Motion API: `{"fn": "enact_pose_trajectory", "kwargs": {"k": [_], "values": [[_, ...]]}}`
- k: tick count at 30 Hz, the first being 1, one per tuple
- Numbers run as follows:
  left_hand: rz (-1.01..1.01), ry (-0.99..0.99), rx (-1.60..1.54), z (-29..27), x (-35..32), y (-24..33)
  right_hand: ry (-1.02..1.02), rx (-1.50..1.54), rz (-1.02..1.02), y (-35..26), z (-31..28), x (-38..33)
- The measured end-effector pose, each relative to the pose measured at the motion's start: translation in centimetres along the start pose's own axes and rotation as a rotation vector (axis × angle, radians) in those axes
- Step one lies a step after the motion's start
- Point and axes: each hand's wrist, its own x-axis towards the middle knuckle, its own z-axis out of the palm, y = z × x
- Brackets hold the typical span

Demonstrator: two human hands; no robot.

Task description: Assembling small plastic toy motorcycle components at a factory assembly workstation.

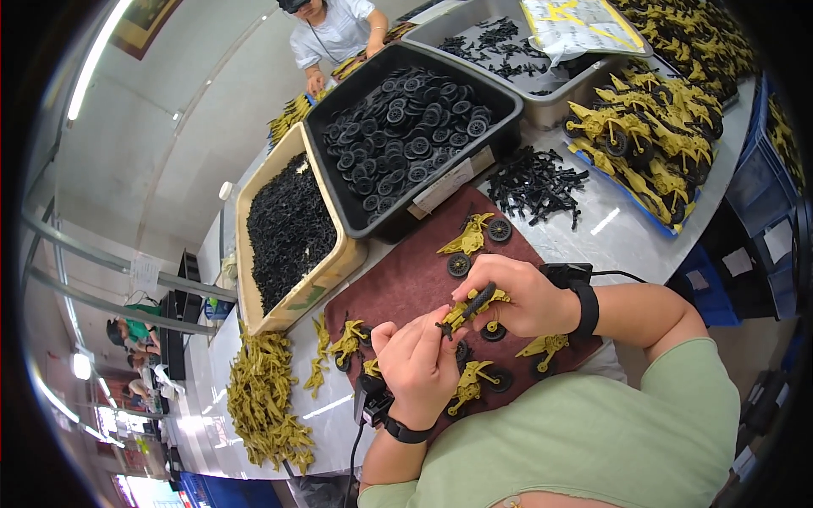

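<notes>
Over a dark red cloth (406, 288), both my hands are closed on one small toy motorcycle (461, 313) with a yellow body and a black wheel. My left hand (417, 364) pinches its left end, near a small black part. My right hand (523, 296) grips the other end by the wheel; its fingers partly cover the body. Around them on the cloth lie more yellow toy motorcycles, among them one beyond my hands (470, 233), one below them (468, 387) and one by my right wrist (543, 347). A loose black wheel (458, 265) lies beyond my hands.
A black bin of wheels (517, 114) and a cream bin of tiny black parts (243, 245) stand ahead. Yellow bodies (264, 402) are heaped at left, black pieces (538, 184) at right. A blue tray (631, 193) carries motorcycles. A co-worker (339, 34) sits across the table.
</notes>
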Motion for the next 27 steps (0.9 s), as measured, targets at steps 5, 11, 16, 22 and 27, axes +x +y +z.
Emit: {"fn": "enact_pose_trajectory", "kwargs": {"k": [5, 11, 16, 22, 27], "values": [[0.013, -0.042, 0.044, -0.8, 0.3, 0.4, -0.056, -0.007, -0.012, -0.6, -0.9, 0.7], [0.107, -0.054, 0.278, -0.5, 0.9, 1.2, 0.239, -0.415, -0.296, -1.9, -0.4, 0.6], [0.153, 0.001, 0.372, -0.1, 1.5, 1.8, 0.348, -0.578, -0.382, -1.9, 0.7, -0.1], [0.163, 0.043, 0.339, 0.5, 1.7, 2.7, 0.479, -0.524, -0.453, -1.7, 1.3, -0.9], [0.294, 0.053, 0.330, 0.1, 2.0, 2.0, 0.435, -0.550, -0.474, -2.5, 0.5, -0.8]]}}
